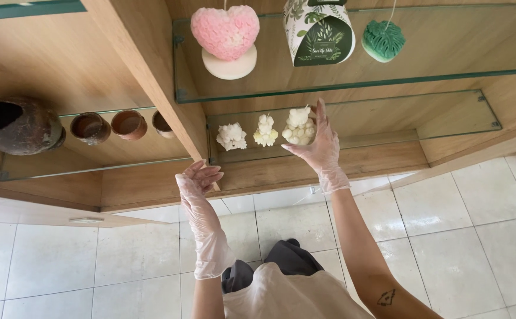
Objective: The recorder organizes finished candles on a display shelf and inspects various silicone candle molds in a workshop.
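We see right hand [318,145], gloved, fingers spread, cupped against white bear-shaped candle [298,125] on lower glass shelf [388,118]; palm hides candle's 3 o'clock side, so we cannot tell whether grip has closed. Left hand [197,182], gloved, hangs slack and empty at 7 o'clock from candle. Two smaller white candles [248,133] stand at 9 o'clock. Box [318,31] above, cut off by frame top.

The right hand [317,145] partly hides a white candle [298,125] (details unclear).
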